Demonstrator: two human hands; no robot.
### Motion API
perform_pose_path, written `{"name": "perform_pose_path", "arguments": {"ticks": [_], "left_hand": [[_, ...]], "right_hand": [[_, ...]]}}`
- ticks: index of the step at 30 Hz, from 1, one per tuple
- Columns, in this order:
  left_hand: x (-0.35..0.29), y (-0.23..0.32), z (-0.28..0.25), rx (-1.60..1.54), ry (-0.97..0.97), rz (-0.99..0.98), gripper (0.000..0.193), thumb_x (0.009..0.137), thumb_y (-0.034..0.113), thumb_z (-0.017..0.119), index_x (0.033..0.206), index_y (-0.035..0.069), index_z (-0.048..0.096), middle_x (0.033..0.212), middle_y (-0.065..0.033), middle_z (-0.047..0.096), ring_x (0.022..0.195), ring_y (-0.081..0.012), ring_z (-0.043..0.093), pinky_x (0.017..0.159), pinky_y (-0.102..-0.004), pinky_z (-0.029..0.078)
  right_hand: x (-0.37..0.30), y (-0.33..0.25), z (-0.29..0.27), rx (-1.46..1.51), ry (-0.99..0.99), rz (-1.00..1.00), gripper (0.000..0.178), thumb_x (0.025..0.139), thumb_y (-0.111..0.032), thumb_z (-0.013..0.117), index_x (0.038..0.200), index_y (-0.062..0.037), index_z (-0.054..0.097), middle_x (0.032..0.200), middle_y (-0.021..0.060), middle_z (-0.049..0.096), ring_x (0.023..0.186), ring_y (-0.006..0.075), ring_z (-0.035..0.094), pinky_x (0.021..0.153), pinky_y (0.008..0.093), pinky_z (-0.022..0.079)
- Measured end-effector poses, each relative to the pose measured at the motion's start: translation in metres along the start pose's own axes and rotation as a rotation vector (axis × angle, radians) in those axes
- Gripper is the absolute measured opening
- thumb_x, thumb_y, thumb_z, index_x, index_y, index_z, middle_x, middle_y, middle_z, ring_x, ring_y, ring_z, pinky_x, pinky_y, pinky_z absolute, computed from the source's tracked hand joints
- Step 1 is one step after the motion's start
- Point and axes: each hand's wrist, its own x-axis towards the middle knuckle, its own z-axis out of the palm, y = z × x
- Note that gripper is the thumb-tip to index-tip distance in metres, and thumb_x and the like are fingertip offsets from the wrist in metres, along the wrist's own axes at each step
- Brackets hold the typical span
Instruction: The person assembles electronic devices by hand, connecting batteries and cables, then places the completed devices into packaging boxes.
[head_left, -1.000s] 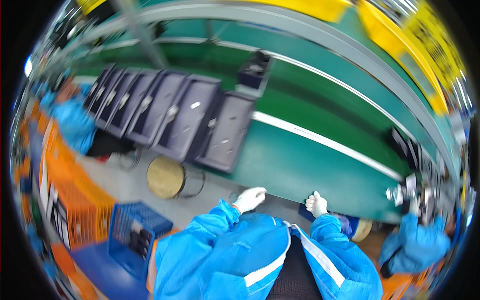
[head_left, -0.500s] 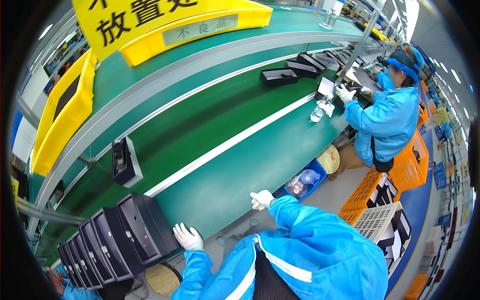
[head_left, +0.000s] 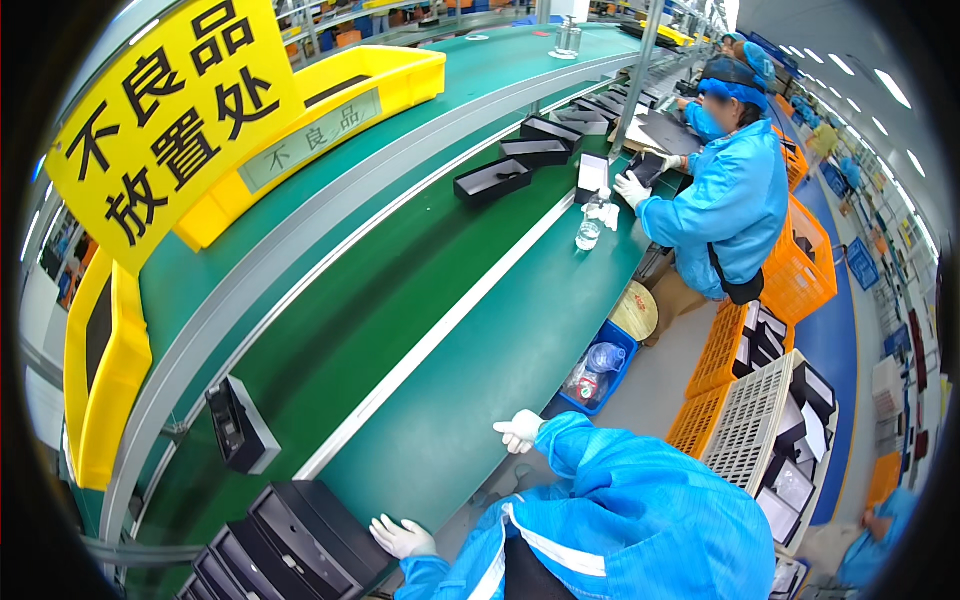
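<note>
White gloves cover both my hands. My left hand point(head_left: 403, 537) is open, fingers outstretched, at the near edge of the green worktable point(head_left: 440, 400). Its fingertips are right beside a row of black boxes point(head_left: 315, 535) at the lower left; I cannot tell whether they touch. Over the table's near edge, to the right, my right hand point(head_left: 520, 431) is closed, with one finger pointing left and the others curled; nothing shows in it. Beyond the white rail, a single black box point(head_left: 240, 428) with a dark insert lies on the green belt point(head_left: 370, 290).
A co-worker point(head_left: 725, 200) handles a dark box at the far right, near a clear bottle point(head_left: 588, 234). Yellow bins point(head_left: 115, 370) and a yellow sign point(head_left: 165, 125) stand on the left shelf. A blue bin point(head_left: 612, 372), orange crates point(head_left: 800, 262) and a grey crate point(head_left: 745, 430) stand right.
My view has shifted, so the sign shows more fully and the box row sits lower in the picture. Both hands keep nearly the same poses, the left open and the right curled.
</note>
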Motion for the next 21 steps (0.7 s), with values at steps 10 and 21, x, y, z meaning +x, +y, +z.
{"name": "perform_pose_path", "arguments": {"ticks": [10, 21], "left_hand": [[-0.007, -0.015, 0.010, -0.021, 0.104, 0.063, 0.047, 0.082, 0.013, 0.054, 0.125, -0.005, 0.047, 0.133, -0.0273, 0.044, 0.129, -0.0440, 0.039, 0.108, -0.0550, 0.032], [-0.006, -0.012, 0.018, 0.215, 0.347, 0.136, 0.042, 0.100, 0.035, 0.037, 0.116, 0.004, 0.060, 0.119, -0.0176, 0.060, 0.111, -0.0379, 0.057, 0.096, -0.0468, 0.046]], "right_hand": [[0.005, -0.177, -0.147, 0.132, 0.249, -0.595, 0.020, 0.089, -0.018, 0.062, 0.075, -0.0053, 0.058, 0.064, 0.0116, 0.055, 0.048, 0.0209, 0.052, 0.039, 0.0375, 0.038], [-0.103, -0.358, -0.184, -0.298, 1.110, -0.547, 0.017, 0.078, -0.008, 0.061, 0.087, 0.0059, 0.060, 0.077, 0.0227, 0.068, 0.067, 0.0289, 0.071, 0.051, 0.0382, 0.055]]}}
